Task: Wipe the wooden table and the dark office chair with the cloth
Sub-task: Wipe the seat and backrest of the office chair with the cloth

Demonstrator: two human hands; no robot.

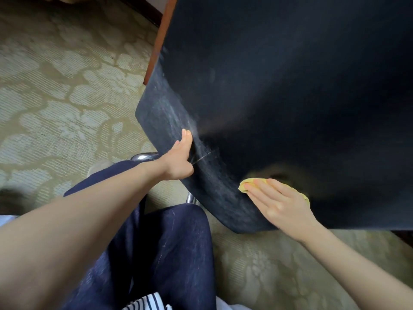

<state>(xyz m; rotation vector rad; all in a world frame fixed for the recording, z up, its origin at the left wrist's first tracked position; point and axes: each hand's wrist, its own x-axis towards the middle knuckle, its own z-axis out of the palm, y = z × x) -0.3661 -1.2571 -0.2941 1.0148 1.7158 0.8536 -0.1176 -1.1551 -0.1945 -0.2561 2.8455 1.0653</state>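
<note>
My left arm (78, 220) and right arm (357, 265) are bare all the way up to my left hand (178, 159) and right hand (277, 202). I wear dark navy trousers (174, 253) with a faint pale fleck in the weave. A navy-and-white striped top (145, 304) shows at the bottom edge. A pale shoe toe (99, 167) shows beyond the trousers.

You were in some carpeted indoor room, office or hotel-ish, hard to say which. Pale flower-patterned carpet (67, 86) covered the floor, a dark office chair (290, 86) sat on chrome legs (143, 156), and a reddish wooden desk (159, 41) edge showed behind it.
</note>
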